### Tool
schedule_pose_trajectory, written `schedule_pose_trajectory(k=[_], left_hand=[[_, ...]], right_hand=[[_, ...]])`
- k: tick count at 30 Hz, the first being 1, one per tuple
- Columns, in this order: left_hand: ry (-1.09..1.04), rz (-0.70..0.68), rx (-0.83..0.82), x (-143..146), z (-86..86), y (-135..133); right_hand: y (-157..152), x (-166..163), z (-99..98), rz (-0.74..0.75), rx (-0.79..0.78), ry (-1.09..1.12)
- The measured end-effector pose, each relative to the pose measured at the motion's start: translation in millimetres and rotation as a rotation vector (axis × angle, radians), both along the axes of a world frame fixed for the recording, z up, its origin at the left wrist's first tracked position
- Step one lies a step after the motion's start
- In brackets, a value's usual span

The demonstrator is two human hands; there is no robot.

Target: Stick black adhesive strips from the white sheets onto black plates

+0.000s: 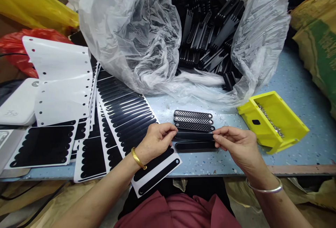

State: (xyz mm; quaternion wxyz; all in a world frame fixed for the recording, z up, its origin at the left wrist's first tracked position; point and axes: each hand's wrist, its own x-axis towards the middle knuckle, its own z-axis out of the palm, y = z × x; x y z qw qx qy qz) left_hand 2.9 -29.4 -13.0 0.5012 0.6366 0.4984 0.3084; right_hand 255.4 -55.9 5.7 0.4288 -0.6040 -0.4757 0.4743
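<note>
Between my two hands stretches a slim black adhesive strip [194, 136], lying level just below the patterned bars. My left hand [157, 139] is closed in a pinch at its left end, and my right hand [237, 143] pinches its right end. Whether it is pressed onto a bar underneath, I cannot tell. Nearer to me on the table lies a smooth black bar [195, 146]. Beyond the strip, several black bars with a crosshatched face [193, 120] are lined up side by side. Under my left forearm is a sheet of black stickers [128, 112] on white backing.
A large clear plastic bag [126, 28] spills black plastic parts [207, 35] at the back. To the right sits a yellow bin [291, 126] with small metal screws [270, 119]. More sticker sheets [44, 144] and a white power bank [17, 102] are at left.
</note>
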Motion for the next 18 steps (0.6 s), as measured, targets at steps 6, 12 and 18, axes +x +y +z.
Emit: schedule_pose_trajectory(k=[6, 12, 18], left_hand=[[0.004, 0.011, 0.027, 0.3, -1.3, -0.2], [0.025, -0.012, 0.035, 0.1, -0.1, 1.1], [0.045, -0.031, 0.062, -0.7, -0.4, 1.1]], right_hand=[[2.0, -1.9, 3.1, -0.002, -0.014, -0.081], [2.6, -1.8, -1.2, -0.018, -0.008, -0.112], [-0.2, -4.0, 2.1, -0.016, 0.059, -0.142]])
